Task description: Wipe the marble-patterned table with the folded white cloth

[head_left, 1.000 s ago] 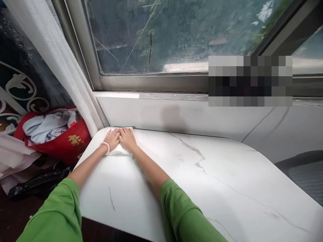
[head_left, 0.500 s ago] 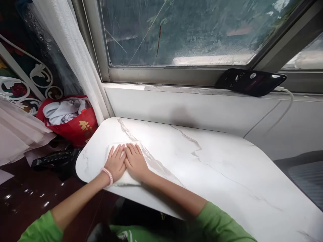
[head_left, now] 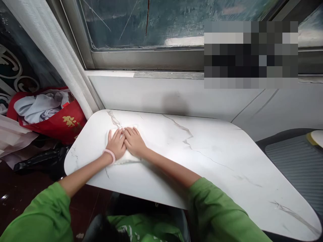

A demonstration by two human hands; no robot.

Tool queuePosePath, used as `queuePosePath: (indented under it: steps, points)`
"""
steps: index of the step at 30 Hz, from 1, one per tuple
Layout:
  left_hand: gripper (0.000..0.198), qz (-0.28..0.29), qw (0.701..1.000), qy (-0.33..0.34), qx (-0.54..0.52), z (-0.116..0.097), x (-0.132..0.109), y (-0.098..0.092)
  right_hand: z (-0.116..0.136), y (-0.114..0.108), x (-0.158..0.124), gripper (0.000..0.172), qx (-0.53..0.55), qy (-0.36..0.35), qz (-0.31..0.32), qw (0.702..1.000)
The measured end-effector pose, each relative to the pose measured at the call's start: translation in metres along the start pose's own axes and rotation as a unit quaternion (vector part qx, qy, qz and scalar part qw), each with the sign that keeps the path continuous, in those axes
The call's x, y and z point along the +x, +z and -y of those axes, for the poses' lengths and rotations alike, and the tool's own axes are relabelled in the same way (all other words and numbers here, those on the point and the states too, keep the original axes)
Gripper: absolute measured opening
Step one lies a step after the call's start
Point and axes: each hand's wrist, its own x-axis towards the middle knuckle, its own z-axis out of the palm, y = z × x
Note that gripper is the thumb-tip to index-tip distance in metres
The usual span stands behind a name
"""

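A folded white cloth (head_left: 128, 158) lies flat on the white marble-patterned table (head_left: 161, 174), towards its left end. My left hand (head_left: 116, 145), with a pink beaded bracelet (head_left: 111, 155) at the wrist, rests flat on the cloth with its fingers stretched out. Beside it, my right hand (head_left: 135, 142) also presses flat on the cloth, fingers extended forward. The two hands touch at the fingers and thumbs. Much of the cloth is hidden beneath them.
A red bag (head_left: 58, 122) full of light clothes stands left of the table, beside a white curtain (head_left: 47, 43). Behind the table runs a white wall (head_left: 141, 94) below a window. A grey ribbed chair (head_left: 290, 164) is at the right. A pixelated patch covers part of the sill.
Both hands and the cloth have slid away from the table's front edge towards the wall. The view has shifted, showing more of the table's right end and the chair.
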Motion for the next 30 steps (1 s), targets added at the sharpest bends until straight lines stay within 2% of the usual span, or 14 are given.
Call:
queuePosePath:
  steps: [4, 7, 10, 13, 17, 22, 26, 30]
  points:
    - [0.051, 0.022, 0.999, 0.033, -0.018, 0.021, 0.086, 0.005, -0.047, 0.001, 0.054, 0.04, -0.015, 0.062, -0.039, 0.997]
    - [0.049, 0.013, 0.997, 0.064, -0.035, 0.03, 0.139, 0.01, -0.077, 0.0, 0.082, 0.038, -0.031, 0.103, -0.067, 0.992]
    - [0.047, 0.003, 0.996, 0.08, -0.045, 0.032, 0.171, 0.016, -0.098, -0.003, 0.098, 0.036, -0.035, 0.126, -0.079, 0.988]
    - [0.046, 0.006, 0.995, 0.085, -0.044, 0.032, 0.184, 0.02, -0.108, -0.005, 0.103, 0.034, -0.03, 0.136, -0.085, 0.987]
    - [0.047, 0.002, 0.996, 0.084, -0.031, 0.031, 0.181, 0.023, -0.107, -0.006, 0.098, 0.033, -0.024, 0.125, -0.096, 0.987]
    - [0.046, 0.008, 0.998, 0.061, -0.014, 0.018, 0.16, 0.022, -0.099, -0.01, 0.078, 0.036, -0.023, 0.115, -0.083, 0.99]
    - [0.045, 0.002, 0.998, 0.056, -0.006, -0.006, 0.126, 0.02, -0.083, -0.018, 0.045, 0.041, -0.03, 0.115, -0.055, 0.991]
    - [0.048, -0.007, 0.998, 0.068, -0.009, -0.04, 0.069, 0.015, -0.051, -0.029, -0.011, 0.043, -0.035, 0.124, -0.044, 0.991]
